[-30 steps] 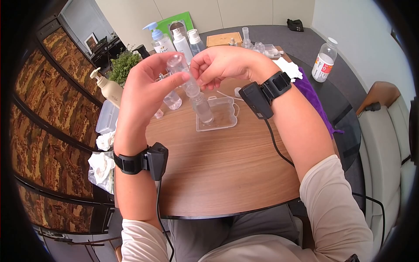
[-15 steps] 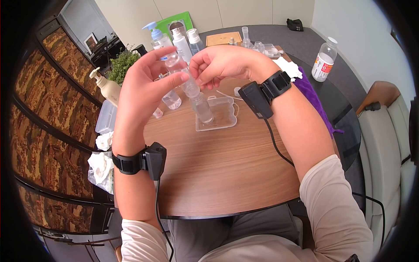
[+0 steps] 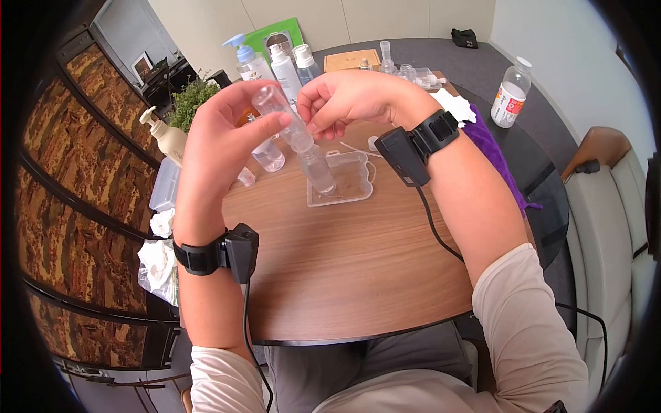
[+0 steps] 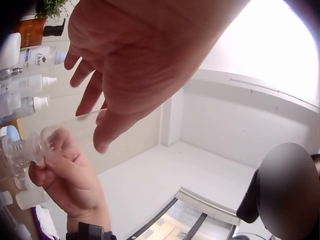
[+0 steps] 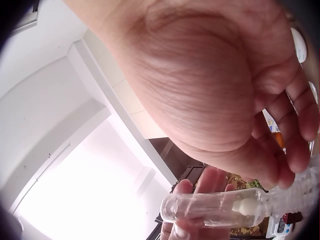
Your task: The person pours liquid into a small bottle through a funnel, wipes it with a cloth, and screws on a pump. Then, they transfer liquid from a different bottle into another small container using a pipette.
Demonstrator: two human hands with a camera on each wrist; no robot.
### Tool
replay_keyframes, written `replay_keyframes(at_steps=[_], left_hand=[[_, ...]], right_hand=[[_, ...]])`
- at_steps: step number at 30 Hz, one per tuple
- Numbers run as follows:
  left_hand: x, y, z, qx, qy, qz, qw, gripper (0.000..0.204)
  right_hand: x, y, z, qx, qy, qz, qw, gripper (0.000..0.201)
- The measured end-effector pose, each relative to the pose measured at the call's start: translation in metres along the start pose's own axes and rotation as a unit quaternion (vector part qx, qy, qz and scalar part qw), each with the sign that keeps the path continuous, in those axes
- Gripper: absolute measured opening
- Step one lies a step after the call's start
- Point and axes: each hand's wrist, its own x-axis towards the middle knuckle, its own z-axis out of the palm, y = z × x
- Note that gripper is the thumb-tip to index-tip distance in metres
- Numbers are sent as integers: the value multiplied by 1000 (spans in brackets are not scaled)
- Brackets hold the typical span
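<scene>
A clear upper bottle [image 3: 267, 98] is held upside down at a tilt, its neck meeting the mouth of a clear lower bottle [image 3: 319, 175]. That lower bottle stands in a shallow clear plastic tray [image 3: 355, 183] on the table. My left hand [image 3: 222, 141] holds the upper bottle's body between thumb and fingers. My right hand [image 3: 354, 102] has thumb and fingertips pinching close by the upper bottle's neck. In the right wrist view, a small whitish piece [image 5: 246, 206] shows inside near the neck, and fingers of the left hand lie behind the bottle.
Pump bottles [image 3: 284, 69] stand at the back, with a cream pump bottle [image 3: 171, 141] at the left. Clear containers [image 3: 407, 73] and a purple cloth [image 3: 501, 165] lie at the right. A labelled bottle [image 3: 511, 96] stands farther right. Crumpled tissues [image 3: 158, 258] lie left.
My left hand has shifted slightly left, and the upper bottle leans further left with it. The right hand has hardly moved; the lower bottle stays in the tray.
</scene>
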Motion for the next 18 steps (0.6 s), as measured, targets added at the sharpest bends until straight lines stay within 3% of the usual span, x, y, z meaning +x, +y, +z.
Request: replay_keyframes(at_steps=[5,8,11,14,16,18], left_hand=[[1,-3,-1,17,4,22,1000,67],[-1,1,-1,-14,-7,-17,1000,62],[2,-3,-1,23,4,42,999,69],[0,2,-1,-6,-9,-22,1000,61],[5,-8,-3,32,12,49,998,67],[1,-1,-4,3,2,15,1000,63]], right_hand=[[0,-2,0,-4,-5,9,1000,11],[1,-1,-1,-2,-7,6,1000,12],[1,0,-1,1,-9,5,1000,12],[0,-1,-1,-1,-7,5,1000,12],[1,-1,-1,-6,-6,5,1000,12],[1,0,-1,-1,-6,2,1000,12]])
